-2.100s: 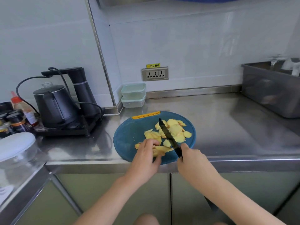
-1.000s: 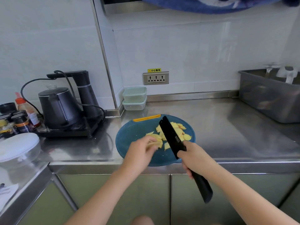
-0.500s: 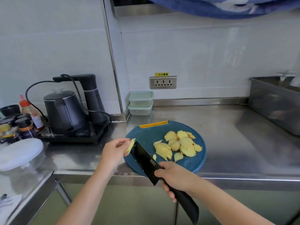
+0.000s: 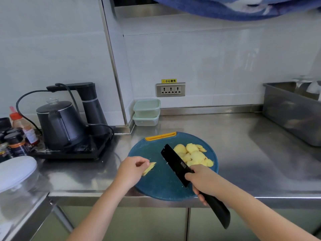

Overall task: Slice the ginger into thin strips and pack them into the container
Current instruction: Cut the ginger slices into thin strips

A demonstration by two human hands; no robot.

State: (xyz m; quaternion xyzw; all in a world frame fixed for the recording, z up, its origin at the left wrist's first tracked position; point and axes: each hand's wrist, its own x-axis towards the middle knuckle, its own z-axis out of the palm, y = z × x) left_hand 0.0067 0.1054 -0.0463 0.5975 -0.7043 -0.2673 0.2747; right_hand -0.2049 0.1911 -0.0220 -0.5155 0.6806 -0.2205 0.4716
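Note:
A round blue cutting board [image 4: 161,185] with a yellow handle lies at the counter's front edge. A pile of yellow ginger slices [image 4: 192,154] sits on its right half. My left hand [image 4: 132,171] pinches a small stack of ginger slices [image 4: 149,169] at the board's left side. My right hand [image 4: 205,181] grips a black knife [image 4: 175,162], blade pointing up and left over the board's middle, between the held stack and the pile. Two stacked pale green containers [image 4: 146,112] stand against the back wall.
A black electric kettle [image 4: 59,126] on its base with a water tower stands left of the board. Spice jars [image 4: 15,141] and a white lidded bowl [image 4: 15,171] are at far left. A steel tub [image 4: 293,110] occupies the right rear.
My left hand lifted a few slices out of the pile and carried them to the board's left side. The knife swung off the pile and now hovers over the board's middle.

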